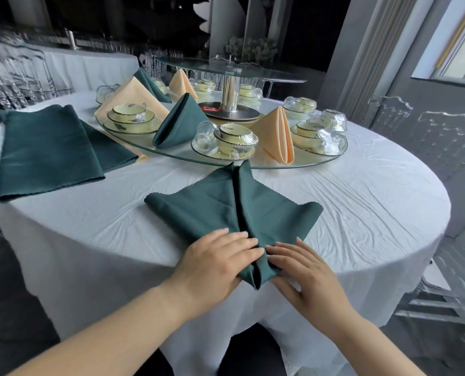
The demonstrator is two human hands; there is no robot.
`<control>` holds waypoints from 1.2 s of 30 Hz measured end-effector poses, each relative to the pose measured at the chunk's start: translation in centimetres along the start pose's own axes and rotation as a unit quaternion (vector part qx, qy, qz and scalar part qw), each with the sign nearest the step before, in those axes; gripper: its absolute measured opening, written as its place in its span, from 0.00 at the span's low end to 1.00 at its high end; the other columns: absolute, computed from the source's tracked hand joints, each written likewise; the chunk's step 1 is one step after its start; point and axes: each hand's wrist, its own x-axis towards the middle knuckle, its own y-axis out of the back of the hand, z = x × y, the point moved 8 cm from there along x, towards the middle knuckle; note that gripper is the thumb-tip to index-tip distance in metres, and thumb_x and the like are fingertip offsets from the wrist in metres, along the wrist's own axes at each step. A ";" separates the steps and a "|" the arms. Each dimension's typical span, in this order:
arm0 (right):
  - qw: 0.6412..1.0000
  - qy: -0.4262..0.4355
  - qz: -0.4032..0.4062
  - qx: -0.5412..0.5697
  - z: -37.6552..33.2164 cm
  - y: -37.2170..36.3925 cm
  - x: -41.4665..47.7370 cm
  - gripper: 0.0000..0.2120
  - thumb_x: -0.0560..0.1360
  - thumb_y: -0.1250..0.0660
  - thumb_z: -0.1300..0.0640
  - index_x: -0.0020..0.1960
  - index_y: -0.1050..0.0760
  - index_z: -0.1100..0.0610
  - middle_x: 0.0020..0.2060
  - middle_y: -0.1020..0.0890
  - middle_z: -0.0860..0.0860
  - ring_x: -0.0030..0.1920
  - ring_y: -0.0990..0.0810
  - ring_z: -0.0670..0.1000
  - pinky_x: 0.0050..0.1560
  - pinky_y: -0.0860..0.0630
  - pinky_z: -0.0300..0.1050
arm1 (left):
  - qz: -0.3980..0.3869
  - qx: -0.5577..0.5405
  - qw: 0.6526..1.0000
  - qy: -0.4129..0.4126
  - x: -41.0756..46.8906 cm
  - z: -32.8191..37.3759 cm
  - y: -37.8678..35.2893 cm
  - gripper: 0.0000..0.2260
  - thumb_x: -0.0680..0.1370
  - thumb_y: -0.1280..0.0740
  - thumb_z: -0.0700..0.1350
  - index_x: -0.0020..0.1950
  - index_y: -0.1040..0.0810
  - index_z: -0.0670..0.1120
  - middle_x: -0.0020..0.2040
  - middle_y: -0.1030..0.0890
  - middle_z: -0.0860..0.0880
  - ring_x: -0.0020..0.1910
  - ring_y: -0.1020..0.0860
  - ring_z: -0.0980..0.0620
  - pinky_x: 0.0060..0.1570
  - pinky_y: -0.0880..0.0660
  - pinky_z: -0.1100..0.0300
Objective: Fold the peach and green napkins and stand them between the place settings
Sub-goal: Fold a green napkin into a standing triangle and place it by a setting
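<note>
The green napkin (matte woven cloth) lies kite-shaped, seam down its middle, on the wrinkled white tablecloth; left hand and right hand press its near point, fingers straight and together.

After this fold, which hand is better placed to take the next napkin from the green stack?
Probably the left hand. The stack lies far to the left, nearer to it. The right hand would have to reach across the napkin. Both hands press flat on the napkin's near tip.
</note>
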 end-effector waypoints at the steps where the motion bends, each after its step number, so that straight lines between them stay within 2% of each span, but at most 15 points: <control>1: 1.000 -0.001 0.010 -0.002 0.0 0.3 0.1 0.10 0.78 0.46 0.48 0.54 0.30 0.50 0.50 0.18 0.48 0.55 0.26 0.44 0.66 0.40 0.39 | -0.001 0.003 1.000 -0.003 0.2 0.3 0.2 0.20 0.67 0.43 0.44 0.57 0.26 0.48 0.51 0.17 0.50 0.51 0.19 0.52 0.55 0.32 0.59; 4: 0.999 -0.001 0.045 -0.013 0.0 1.2 0.8 0.11 0.71 0.41 0.56 0.52 0.29 0.50 0.47 0.17 0.48 0.53 0.26 0.44 0.63 0.38 0.41 | -0.001 -0.005 1.000 -0.019 0.5 0.8 1.0 0.21 0.66 0.44 0.44 0.59 0.31 0.49 0.53 0.18 0.50 0.52 0.19 0.53 0.57 0.33 0.59; 7: 0.998 -0.009 0.065 0.015 -0.9 3.1 2.4 0.10 0.70 0.41 0.58 0.47 0.23 0.54 0.40 0.16 0.50 0.47 0.25 0.45 0.58 0.35 0.38 | -0.003 -0.048 0.999 -0.007 1.1 0.2 2.9 0.21 0.66 0.44 0.44 0.58 0.25 0.48 0.51 0.17 0.49 0.51 0.21 0.54 0.56 0.34 0.61; 9: 0.996 -0.029 0.063 0.049 -1.6 5.0 3.7 0.12 0.69 0.42 0.56 0.43 0.20 0.58 0.34 0.18 0.51 0.41 0.26 0.46 0.47 0.33 0.34 | 0.012 -0.110 0.994 0.026 1.8 -0.3 5.4 0.20 0.68 0.43 0.46 0.54 0.20 0.45 0.48 0.16 0.50 0.49 0.24 0.56 0.51 0.32 0.62; 11: 0.992 -0.063 0.061 0.091 -2.5 7.4 5.2 0.15 0.69 0.42 0.51 0.42 0.20 0.58 0.30 0.21 0.50 0.38 0.28 0.48 0.38 0.35 0.35 | 0.018 -0.189 0.977 0.100 2.7 -1.0 8.3 0.14 0.73 0.41 0.52 0.49 0.19 0.48 0.38 0.19 0.61 0.41 0.26 0.61 0.38 0.32 0.67; 12: 0.989 -0.074 0.058 0.113 -2.9 8.5 6.0 0.14 0.70 0.41 0.49 0.41 0.21 0.58 0.30 0.22 0.49 0.37 0.28 0.48 0.38 0.34 0.35 | 0.019 -0.217 0.968 0.127 3.3 -1.2 9.5 0.11 0.76 0.39 0.53 0.41 0.22 0.49 0.31 0.23 0.63 0.35 0.27 0.62 0.34 0.34 0.69; 14: 0.985 -0.076 0.067 0.141 -3.9 11.1 7.7 0.12 0.69 0.39 0.51 0.39 0.23 0.60 0.34 0.24 0.50 0.36 0.29 0.49 0.37 0.34 0.34 | 0.039 -0.228 0.959 0.160 4.6 -1.5 12.8 0.14 0.77 0.37 0.47 0.31 0.31 0.48 0.24 0.29 0.57 0.28 0.32 0.61 0.29 0.37 0.69; 17: 0.976 -0.059 0.090 0.191 -5.8 15.1 10.3 0.10 0.68 0.38 0.52 0.33 0.26 0.57 0.32 0.27 0.53 0.31 0.32 0.44 0.33 0.35 0.36 | 0.061 -0.277 0.942 0.181 6.5 -1.8 17.7 0.12 0.76 0.36 0.45 0.32 0.28 0.44 0.26 0.26 0.53 0.27 0.29 0.61 0.28 0.34 0.71; 19: 0.972 -0.040 0.099 0.211 -7.2 17.1 11.8 0.09 0.68 0.36 0.52 0.35 0.26 0.57 0.30 0.26 0.54 0.30 0.31 0.44 0.32 0.32 0.42 | 0.061 -0.335 0.923 0.176 7.6 -1.9 20.4 0.08 0.74 0.35 0.45 0.37 0.23 0.42 0.30 0.20 0.53 0.29 0.23 0.62 0.28 0.28 0.70; 22: 0.948 -0.041 0.113 0.295 -7.5 18.4 13.5 0.10 0.70 0.31 0.56 0.31 0.26 0.53 0.22 0.25 0.44 0.26 0.29 0.39 0.26 0.32 0.31 | 0.031 -0.411 0.895 0.173 8.9 -2.6 22.2 0.08 0.66 0.35 0.48 0.38 0.22 0.45 0.32 0.17 0.54 0.32 0.19 0.60 0.29 0.25 0.69; 27: 0.920 -0.128 0.038 0.367 -3.7 13.5 15.1 0.11 0.68 0.31 0.53 0.32 0.26 0.60 0.27 0.24 0.50 0.28 0.28 0.47 0.28 0.33 0.35 | -0.062 -0.473 0.845 0.242 10.1 -7.0 16.7 0.10 0.66 0.36 0.46 0.41 0.22 0.41 0.34 0.17 0.50 0.33 0.18 0.56 0.31 0.23 0.65; 30: 0.906 -0.220 -0.041 0.360 0.5 7.7 14.2 0.12 0.70 0.30 0.52 0.35 0.25 0.59 0.30 0.24 0.52 0.31 0.28 0.48 0.32 0.33 0.39 | -0.140 -0.458 0.821 0.310 9.2 -10.6 9.9 0.09 0.73 0.36 0.44 0.47 0.22 0.40 0.39 0.16 0.48 0.38 0.18 0.53 0.41 0.20 0.61; 32: 0.887 -0.269 -0.102 0.360 2.9 3.9 13.2 0.12 0.73 0.33 0.54 0.37 0.25 0.62 0.30 0.24 0.50 0.32 0.27 0.46 0.34 0.32 0.38 | -0.179 -0.486 0.778 0.356 8.5 -12.5 5.2 0.08 0.77 0.38 0.42 0.50 0.23 0.39 0.46 0.17 0.44 0.40 0.18 0.50 0.45 0.21 0.58; 34: 0.875 -0.304 -0.160 0.341 5.1 0.8 12.1 0.11 0.74 0.34 0.55 0.35 0.27 0.59 0.29 0.24 0.48 0.30 0.27 0.44 0.33 0.33 0.35 | -0.211 -0.513 0.735 0.390 8.1 -13.7 1.3 0.08 0.78 0.39 0.42 0.54 0.25 0.39 0.51 0.19 0.41 0.42 0.19 0.49 0.45 0.22 0.58; 36: 0.865 -0.334 -0.193 0.321 7.2 -1.3 11.2 0.11 0.74 0.34 0.56 0.34 0.27 0.56 0.31 0.25 0.48 0.32 0.28 0.45 0.34 0.33 0.35 | -0.231 -0.509 0.719 0.413 8.3 -14.7 -1.3 0.08 0.79 0.39 0.42 0.53 0.25 0.40 0.46 0.18 0.45 0.41 0.20 0.51 0.43 0.22 0.60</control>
